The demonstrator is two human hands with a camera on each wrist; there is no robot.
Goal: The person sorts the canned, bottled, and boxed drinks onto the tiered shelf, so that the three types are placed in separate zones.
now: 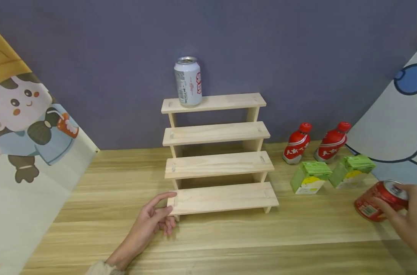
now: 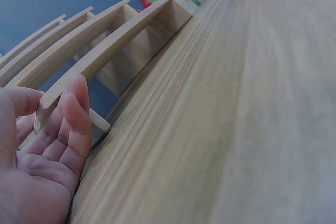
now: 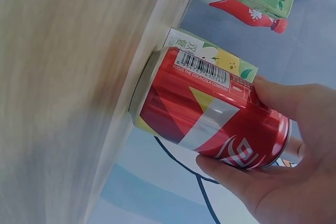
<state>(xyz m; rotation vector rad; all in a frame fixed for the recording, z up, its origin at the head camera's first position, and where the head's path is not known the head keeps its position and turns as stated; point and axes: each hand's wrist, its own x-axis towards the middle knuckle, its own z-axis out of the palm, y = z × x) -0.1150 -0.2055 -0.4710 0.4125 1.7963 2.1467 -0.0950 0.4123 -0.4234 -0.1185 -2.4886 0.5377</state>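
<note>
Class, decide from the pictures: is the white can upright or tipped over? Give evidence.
Upright. In the head view, the white can stands on the top shelf, its silver lid facing up.

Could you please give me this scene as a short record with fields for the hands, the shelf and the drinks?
Left hand: grips the left end of the lowest step
Right hand: grips a red can
Shelf: wooden, four steps, standing on a wood-grained table
Top step: white can, upright, towards the left end
Right of shelf: two red bottles, with two green cartons in front
</note>
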